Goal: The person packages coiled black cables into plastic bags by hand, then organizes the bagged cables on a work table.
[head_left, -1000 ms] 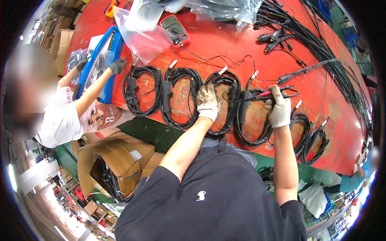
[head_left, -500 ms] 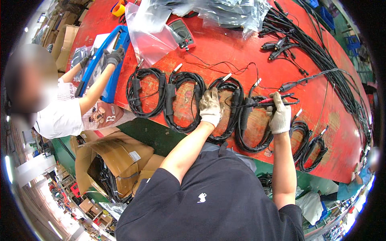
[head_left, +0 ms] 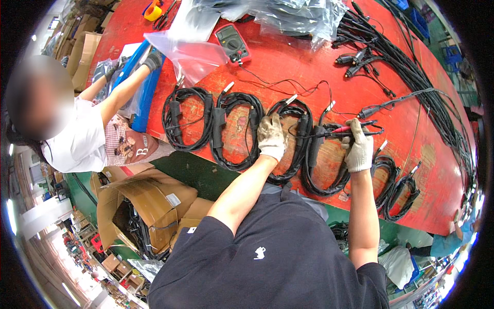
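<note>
Several coils of black cable lie in a row on the red table. My left hand (head_left: 271, 138), in a white work glove, is closed on the left side of the third cable coil (head_left: 300, 149), its fingers curled. Over the coil to the right, my gloved right hand (head_left: 358, 149) pinches a pair of test probes (head_left: 339, 130), red and black. Their tips reach left toward the third coil's inline black box (head_left: 302, 126); contact cannot be made out. Thin leads run from a red-framed multimeter (head_left: 231, 42) farther back.
Clear plastic bags (head_left: 298, 18) are heaped at the back. A long bundle of black cables (head_left: 411, 72) curves down the right side. At left, a person in a white top reaches into a blue bin (head_left: 146, 98). An open cardboard box (head_left: 149, 206) stands below the table edge.
My left hand has shifted very slightly; my right hand holds its place with the probes. The co-worker's arm has moved over the blue bin, and a plastic bag nearby has shifted left.
</note>
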### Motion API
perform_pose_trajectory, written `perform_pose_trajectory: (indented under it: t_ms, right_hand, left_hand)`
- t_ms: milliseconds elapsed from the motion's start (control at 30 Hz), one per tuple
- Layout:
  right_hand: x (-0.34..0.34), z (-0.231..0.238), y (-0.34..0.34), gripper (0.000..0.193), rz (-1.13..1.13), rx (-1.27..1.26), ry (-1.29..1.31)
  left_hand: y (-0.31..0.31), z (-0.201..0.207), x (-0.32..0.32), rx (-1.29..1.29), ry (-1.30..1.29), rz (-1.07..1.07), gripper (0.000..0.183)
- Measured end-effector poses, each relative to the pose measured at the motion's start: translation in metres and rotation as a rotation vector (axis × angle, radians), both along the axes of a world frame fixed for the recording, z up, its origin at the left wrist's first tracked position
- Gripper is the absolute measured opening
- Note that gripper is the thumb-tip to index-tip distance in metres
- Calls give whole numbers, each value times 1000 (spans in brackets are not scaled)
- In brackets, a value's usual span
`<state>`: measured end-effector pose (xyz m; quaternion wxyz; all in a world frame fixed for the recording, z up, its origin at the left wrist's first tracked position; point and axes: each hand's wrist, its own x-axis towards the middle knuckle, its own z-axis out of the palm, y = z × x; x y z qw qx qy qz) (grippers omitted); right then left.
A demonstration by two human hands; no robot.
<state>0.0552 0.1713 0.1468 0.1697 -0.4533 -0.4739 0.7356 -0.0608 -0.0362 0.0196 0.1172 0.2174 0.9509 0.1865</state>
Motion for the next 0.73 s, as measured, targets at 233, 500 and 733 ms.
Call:
perform_pose_trajectory:
  t_ms: [233,500,733]
  right_hand:
    - [-2,6,3,26,34,86,-102]
    - [-12,2,1,31,-5,40,-54]
    - [-12,8,-1,31,70,13,-35]
  left_hand:
    - [-9,-31,5,13,240,-102,72]
    - [6,61,2,624,27,-327,44]
    - [34,68,4,650,-486,-412,36]
